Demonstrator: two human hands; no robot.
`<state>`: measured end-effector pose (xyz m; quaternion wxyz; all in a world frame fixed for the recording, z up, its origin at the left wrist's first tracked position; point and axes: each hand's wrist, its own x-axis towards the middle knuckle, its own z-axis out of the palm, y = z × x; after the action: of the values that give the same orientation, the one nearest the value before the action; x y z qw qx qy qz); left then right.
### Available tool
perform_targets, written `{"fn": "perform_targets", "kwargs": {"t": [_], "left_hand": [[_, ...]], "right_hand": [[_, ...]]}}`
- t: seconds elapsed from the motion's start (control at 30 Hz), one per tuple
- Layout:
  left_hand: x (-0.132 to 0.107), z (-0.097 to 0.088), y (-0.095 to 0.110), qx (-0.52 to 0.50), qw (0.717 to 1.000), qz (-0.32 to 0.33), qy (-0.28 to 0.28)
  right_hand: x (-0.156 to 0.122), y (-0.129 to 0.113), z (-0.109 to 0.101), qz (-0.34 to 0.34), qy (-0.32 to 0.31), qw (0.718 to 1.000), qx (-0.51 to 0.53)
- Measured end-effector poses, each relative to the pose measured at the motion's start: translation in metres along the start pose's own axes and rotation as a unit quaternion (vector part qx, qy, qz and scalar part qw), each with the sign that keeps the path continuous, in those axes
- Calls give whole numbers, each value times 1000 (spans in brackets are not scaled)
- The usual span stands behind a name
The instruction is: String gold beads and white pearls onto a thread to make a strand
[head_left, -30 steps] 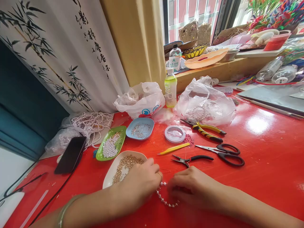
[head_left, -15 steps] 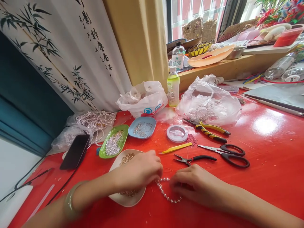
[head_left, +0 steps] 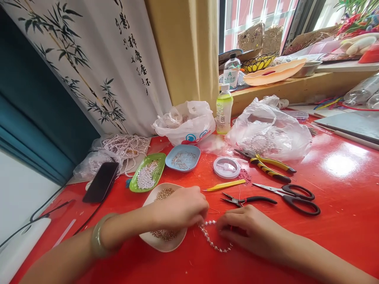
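My left hand (head_left: 180, 209) is closed in a pinch over the white dish of gold beads (head_left: 161, 241), holding one end of a pearl strand (head_left: 213, 239) that curves across the red table (head_left: 340, 221). At the strand's other end my right hand (head_left: 245, 228) rests knuckles up, fingers curled onto it. A green bangle (head_left: 97, 238) circles my left wrist. Just beyond the hands lie small black-handled pliers (head_left: 248, 200) and a yellow tweezer (head_left: 225, 185).
Black scissors (head_left: 293, 194), yellow-handled pliers (head_left: 266, 165) and a white thread spool (head_left: 226, 167) lie further back. A green dish of pearls (head_left: 147, 177), a blue dish of pins (head_left: 182, 157), a phone (head_left: 100, 182), plastic bags (head_left: 185, 122) and a bottle (head_left: 224, 109) stand behind.
The view has shifted left, so everything sits further right. My left hand has moved over the gold-bead dish, and the pearl strand stays between both hands.
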<state>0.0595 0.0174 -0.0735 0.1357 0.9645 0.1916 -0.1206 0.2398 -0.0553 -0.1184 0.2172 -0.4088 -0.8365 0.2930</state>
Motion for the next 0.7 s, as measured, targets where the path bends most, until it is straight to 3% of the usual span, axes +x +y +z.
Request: {"fn": "perform_targets", "kwargs": {"t": [0.23,0.53,0.7], "left_hand": [[-3,1,-2,-28,999,-9,30],[2,-2,10,48,999,21,-8],[0,0,9,65,998,-14,9]], "right_hand": [[0,2,0,-9,5,1000,-11],[-1,2,2,10,1,1000,-17],[-2,4,2,-3,3,1000,-14]]}}
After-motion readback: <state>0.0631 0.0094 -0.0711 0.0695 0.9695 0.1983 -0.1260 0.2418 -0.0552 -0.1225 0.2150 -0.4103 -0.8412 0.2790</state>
